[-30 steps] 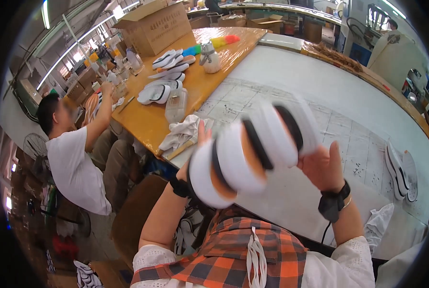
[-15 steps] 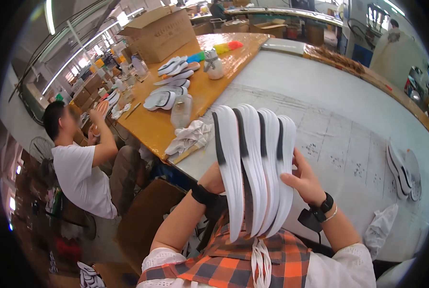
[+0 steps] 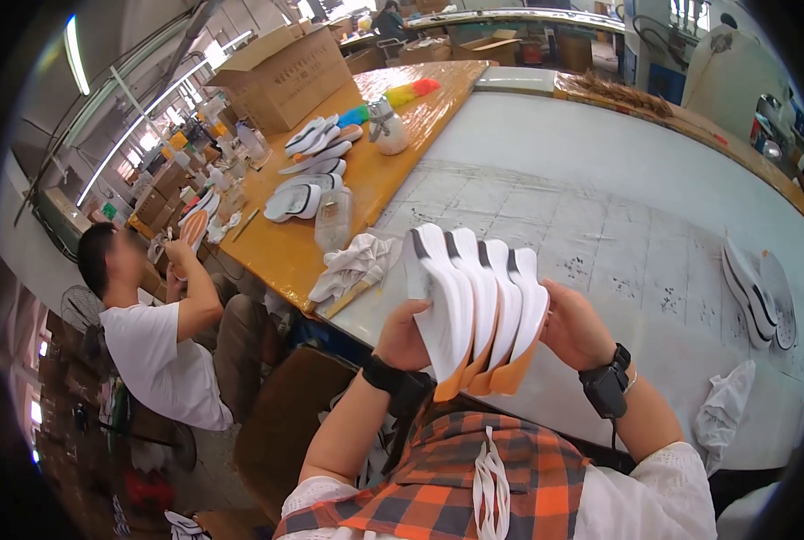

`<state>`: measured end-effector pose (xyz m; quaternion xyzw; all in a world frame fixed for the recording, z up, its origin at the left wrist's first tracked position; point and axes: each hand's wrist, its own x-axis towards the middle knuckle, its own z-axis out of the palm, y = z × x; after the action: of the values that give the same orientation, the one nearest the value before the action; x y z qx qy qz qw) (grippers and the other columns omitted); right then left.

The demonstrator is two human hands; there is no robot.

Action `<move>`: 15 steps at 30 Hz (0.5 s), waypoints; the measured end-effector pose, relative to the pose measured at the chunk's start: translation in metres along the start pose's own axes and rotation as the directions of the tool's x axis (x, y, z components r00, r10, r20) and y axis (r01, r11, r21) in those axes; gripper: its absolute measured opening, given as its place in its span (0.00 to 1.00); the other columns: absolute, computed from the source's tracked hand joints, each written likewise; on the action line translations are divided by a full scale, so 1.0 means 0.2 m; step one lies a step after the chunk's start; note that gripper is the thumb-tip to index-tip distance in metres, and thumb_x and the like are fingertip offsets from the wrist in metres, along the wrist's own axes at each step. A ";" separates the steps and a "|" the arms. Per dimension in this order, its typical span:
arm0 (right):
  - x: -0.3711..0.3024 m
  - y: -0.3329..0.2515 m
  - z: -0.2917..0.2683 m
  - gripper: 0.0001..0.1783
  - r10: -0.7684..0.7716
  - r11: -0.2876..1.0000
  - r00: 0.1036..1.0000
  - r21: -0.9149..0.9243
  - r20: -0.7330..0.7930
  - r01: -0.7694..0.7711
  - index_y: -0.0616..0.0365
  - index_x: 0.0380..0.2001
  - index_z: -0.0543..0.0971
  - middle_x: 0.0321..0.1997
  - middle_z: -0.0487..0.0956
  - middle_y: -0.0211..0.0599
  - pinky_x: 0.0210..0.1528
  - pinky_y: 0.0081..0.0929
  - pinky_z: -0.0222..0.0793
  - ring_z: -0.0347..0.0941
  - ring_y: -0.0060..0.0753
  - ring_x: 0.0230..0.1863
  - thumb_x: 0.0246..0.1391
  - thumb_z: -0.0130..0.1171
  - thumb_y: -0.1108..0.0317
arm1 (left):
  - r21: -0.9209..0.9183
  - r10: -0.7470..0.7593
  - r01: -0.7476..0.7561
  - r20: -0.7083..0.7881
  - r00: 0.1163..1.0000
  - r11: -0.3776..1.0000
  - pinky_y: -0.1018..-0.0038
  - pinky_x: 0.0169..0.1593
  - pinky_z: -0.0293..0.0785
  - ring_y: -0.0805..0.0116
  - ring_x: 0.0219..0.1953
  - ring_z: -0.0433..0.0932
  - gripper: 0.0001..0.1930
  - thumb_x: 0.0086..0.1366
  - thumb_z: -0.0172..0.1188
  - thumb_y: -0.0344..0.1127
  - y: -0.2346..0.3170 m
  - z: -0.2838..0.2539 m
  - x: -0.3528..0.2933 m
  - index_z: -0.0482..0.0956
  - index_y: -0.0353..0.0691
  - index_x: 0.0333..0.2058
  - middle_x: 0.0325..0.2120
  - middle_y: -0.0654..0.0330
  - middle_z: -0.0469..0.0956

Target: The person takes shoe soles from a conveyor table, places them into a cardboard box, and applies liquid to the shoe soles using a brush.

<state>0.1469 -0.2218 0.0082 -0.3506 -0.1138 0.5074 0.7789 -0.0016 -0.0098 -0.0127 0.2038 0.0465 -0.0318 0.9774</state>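
Note:
Between my two hands I hold several shoe soles (image 3: 481,310) side by side on edge, white with black bands at the far end and orange at the near end. My left hand (image 3: 404,337) grips the stack from its left side, fingers partly hidden behind the soles. Against the right side presses my right hand (image 3: 584,326), its fingertips hidden behind the last sole. The stack is held in the air above the near edge of the white table (image 3: 537,153).
A crumpled white cloth (image 3: 357,267) and a clear plastic bottle (image 3: 334,219) are at left. More soles (image 3: 296,198) lie on the orange tabletop (image 3: 285,261) beside a large cardboard box (image 3: 285,76). Other soles (image 3: 751,292) rest at right. A person (image 3: 154,315) sits at left, handling a sole.
The soles have tilted and turned in my hands, so their orange ends now show near me. The stack sits lower, and the view has shifted slightly.

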 end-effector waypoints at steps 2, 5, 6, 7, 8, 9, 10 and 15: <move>-0.02 -0.01 0.00 0.14 0.010 1.000 1.000 0.015 -0.028 -0.010 0.57 0.40 0.71 0.33 0.72 0.27 0.40 0.20 0.64 0.66 0.17 0.34 0.59 0.45 0.58 | 0.012 -0.036 0.036 -0.041 0.999 0.999 0.63 0.58 0.60 0.54 0.51 0.69 0.24 0.58 0.47 0.40 -0.01 0.03 0.01 0.66 0.32 0.51 0.49 0.49 0.70; -0.03 -0.04 0.05 0.14 0.035 0.999 0.995 0.030 -0.094 -0.032 0.56 0.39 0.71 0.34 0.72 0.27 0.40 0.20 0.65 0.67 0.18 0.35 0.59 0.45 0.57 | 0.011 -0.045 0.045 0.008 0.999 0.999 0.62 0.58 0.59 0.54 0.52 0.68 0.24 0.59 0.46 0.41 -0.02 0.06 0.03 0.66 0.32 0.51 0.50 0.48 0.69; -0.03 -0.05 0.06 0.15 0.052 0.998 0.989 0.032 -0.135 -0.048 0.56 0.39 0.71 0.35 0.73 0.27 0.40 0.20 0.65 0.67 0.19 0.35 0.59 0.45 0.57 | 0.008 -0.067 0.068 -0.026 0.997 0.998 0.62 0.58 0.59 0.54 0.52 0.68 0.24 0.59 0.46 0.41 -0.02 0.07 0.04 0.66 0.31 0.51 0.50 0.48 0.69; -0.02 -0.05 0.05 0.15 0.046 0.999 0.991 0.030 -0.129 -0.043 0.56 0.39 0.71 0.35 0.73 0.27 0.40 0.20 0.65 0.67 0.19 0.35 0.59 0.45 0.57 | 0.022 -0.074 0.075 -0.014 0.997 0.997 0.62 0.58 0.59 0.54 0.53 0.67 0.25 0.59 0.46 0.42 -0.01 0.07 0.05 0.66 0.31 0.51 0.51 0.48 0.68; -0.02 -0.05 0.03 0.15 0.046 0.999 0.993 0.030 -0.107 -0.043 0.57 0.43 0.70 0.35 0.73 0.27 0.40 0.20 0.65 0.68 0.19 0.36 0.59 0.46 0.58 | 0.027 -0.078 0.078 -0.009 0.997 0.997 0.62 0.58 0.59 0.54 0.53 0.67 0.25 0.59 0.46 0.42 -0.01 0.06 0.05 0.66 0.31 0.51 0.51 0.48 0.68; -0.02 -0.06 0.01 0.17 0.045 0.999 0.995 0.031 -0.085 -0.042 0.59 0.46 0.69 0.36 0.72 0.27 0.40 0.20 0.65 0.68 0.19 0.37 0.58 0.46 0.60 | 0.007 -0.087 0.087 0.036 0.996 0.996 0.62 0.58 0.59 0.54 0.53 0.67 0.25 0.59 0.46 0.42 -0.01 0.04 0.05 0.66 0.32 0.51 0.51 0.48 0.68; -0.03 -0.07 0.01 0.17 0.035 0.999 0.996 0.031 -0.087 -0.032 0.59 0.46 0.69 0.36 0.72 0.27 0.40 0.20 0.65 0.68 0.19 0.37 0.58 0.46 0.60 | -0.011 -0.097 0.099 0.081 0.992 0.995 0.62 0.58 0.59 0.54 0.53 0.67 0.25 0.59 0.46 0.42 -0.01 0.04 0.05 0.65 0.32 0.52 0.51 0.49 0.68; -0.02 -0.17 -0.02 0.25 -0.162 0.898 0.984 -0.402 0.071 0.176 0.60 0.56 0.63 0.40 0.71 0.31 0.43 0.21 0.67 0.68 0.23 0.42 0.53 0.46 0.71 | 0.499 0.215 -0.225 0.078 0.973 0.837 0.63 0.59 0.59 0.61 0.53 0.68 0.27 0.57 0.55 0.41 0.10 0.06 0.06 0.63 0.39 0.54 0.50 0.57 0.69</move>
<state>0.1712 -0.2348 0.0289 -0.4846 -0.2607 0.4093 0.7278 0.0136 0.0027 0.0052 0.4560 0.0037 0.0676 0.8874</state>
